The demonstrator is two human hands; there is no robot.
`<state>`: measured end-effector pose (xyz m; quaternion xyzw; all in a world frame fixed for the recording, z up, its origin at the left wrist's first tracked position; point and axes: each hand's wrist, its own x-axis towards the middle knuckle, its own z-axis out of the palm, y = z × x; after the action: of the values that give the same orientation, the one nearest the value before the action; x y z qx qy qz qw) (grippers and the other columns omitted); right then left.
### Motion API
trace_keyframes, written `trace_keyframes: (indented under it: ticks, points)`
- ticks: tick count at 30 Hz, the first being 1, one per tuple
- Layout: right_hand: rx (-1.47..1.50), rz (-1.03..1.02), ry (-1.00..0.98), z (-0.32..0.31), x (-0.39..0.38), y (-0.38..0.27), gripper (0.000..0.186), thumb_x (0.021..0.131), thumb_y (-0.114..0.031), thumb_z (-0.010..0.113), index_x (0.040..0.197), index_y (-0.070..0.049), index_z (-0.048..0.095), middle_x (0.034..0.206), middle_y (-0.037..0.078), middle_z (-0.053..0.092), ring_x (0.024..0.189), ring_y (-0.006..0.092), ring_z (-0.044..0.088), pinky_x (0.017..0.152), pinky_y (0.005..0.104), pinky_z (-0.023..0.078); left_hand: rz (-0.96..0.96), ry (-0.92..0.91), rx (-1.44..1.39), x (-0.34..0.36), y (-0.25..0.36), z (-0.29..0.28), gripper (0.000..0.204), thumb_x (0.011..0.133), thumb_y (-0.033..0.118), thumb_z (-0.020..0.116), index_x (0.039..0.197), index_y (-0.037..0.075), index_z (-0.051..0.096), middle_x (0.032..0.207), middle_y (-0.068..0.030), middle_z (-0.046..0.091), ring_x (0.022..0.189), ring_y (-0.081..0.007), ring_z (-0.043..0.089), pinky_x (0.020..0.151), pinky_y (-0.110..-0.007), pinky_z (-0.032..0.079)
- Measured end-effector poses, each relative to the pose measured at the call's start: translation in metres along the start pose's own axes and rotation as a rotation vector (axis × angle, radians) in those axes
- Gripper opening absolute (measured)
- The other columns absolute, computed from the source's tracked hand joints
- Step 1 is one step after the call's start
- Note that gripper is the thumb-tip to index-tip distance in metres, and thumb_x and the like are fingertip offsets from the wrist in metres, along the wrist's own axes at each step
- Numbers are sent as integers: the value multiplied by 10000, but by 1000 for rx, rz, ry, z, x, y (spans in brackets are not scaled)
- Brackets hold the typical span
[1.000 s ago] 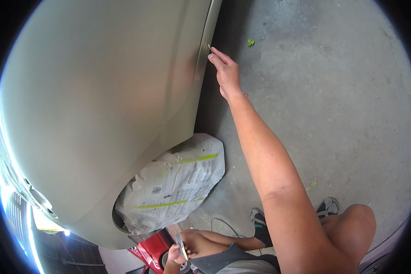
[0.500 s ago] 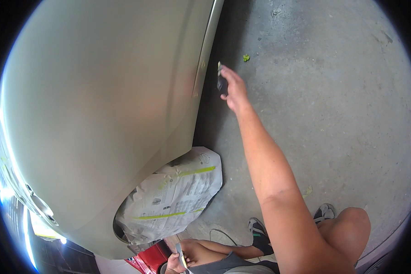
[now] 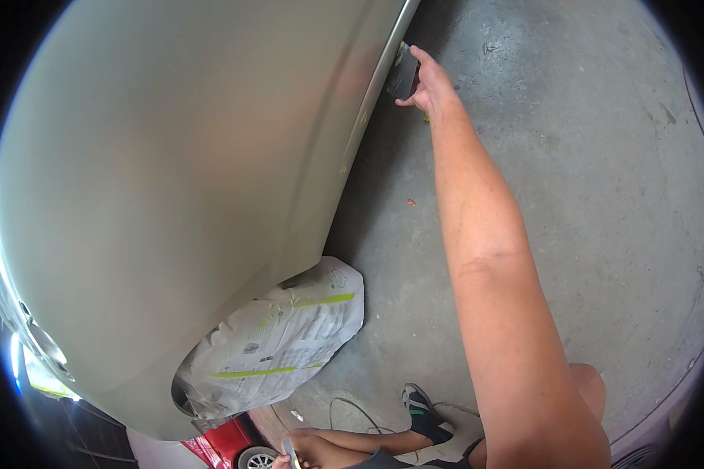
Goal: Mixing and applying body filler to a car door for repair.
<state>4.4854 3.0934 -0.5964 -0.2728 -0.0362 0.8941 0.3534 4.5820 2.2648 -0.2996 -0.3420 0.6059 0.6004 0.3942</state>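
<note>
My right arm stretches far out along the side of a pale grey-green car body (image 3: 211, 156). In my right hand (image 3: 436, 84) is a dark, flat, rectangular piece (image 3: 402, 76) with a pale smear at its far end. Fingers and thumb hold it by its edges, beside the car's lower sill (image 3: 365, 109); whether it touches the sill I cannot tell. At the bottom rim, my left hand (image 3: 278, 463), partly cut off, is closed round a thin flat tool (image 3: 291, 451) with a grey and yellowish edge. Its exact kind is unclear.
Printed masking paper with yellow-green tape (image 3: 289, 344) covers the wheel and juts onto the grey concrete floor (image 3: 587, 180). A dark cable (image 3: 352, 406) lies near my shoe (image 3: 421, 406). Behind stands a red car (image 3: 231, 442). A reddish scrap (image 3: 411, 202) lies on the floor.
My right hand has moved farther forward along the sill with the dark flat piece, which now shows more of its broad face. My left hand has slipped lower, mostly out of the picture.
</note>
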Motion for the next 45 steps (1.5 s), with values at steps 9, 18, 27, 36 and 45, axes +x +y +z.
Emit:
trace_keyframes:
  ticks: [9,18,27,36,45]
  points:
    - [-129,25,-29,-2,-5,-2,451,847,-448,635,1133,-103,589,1099,140,594,1010,361,547,848,666,372,-6,10,-56,-3,5,-24,366,846,240,606,1168,64,606,973,-130,684,912,-328,655,739,-546,560]
    - [174,71,83,-65,-51,46,590,837,-475,623,1309,-154,474,1332,91,475,1274,355,401,1002,729,194,-15,-6,35,17,16,-37,370,851,267,588,1176,91,598,976,-118,678,923,-327,654,666,-537,577]
    - [194,203,143,-55,-201,184,526,814,-434,642,1309,-274,563,1212,-22,559,1015,149,528,790,478,363,-132,-421,-36,49,38,-6,334,914,255,470,1135,59,628,1135,-132,653,1072,-342,619,1022,-619,377]
    - [-188,-278,48,10,-223,261,427,949,-221,594,1317,-11,545,1298,127,503,1152,192,524,1005,280,400,-118,-465,-49,55,36,6,354,916,265,465,1174,70,610,1185,-126,617,1078,-355,607,1014,-625,381]
    - [-196,-283,116,31,-211,251,448,928,-288,634,1293,-34,574,1248,98,519,1126,187,531,984,304,419,-109,-439,-31,56,33,-1,343,908,258,474,1150,72,628,1177,-136,630,1062,-359,609,1006,-626,388]
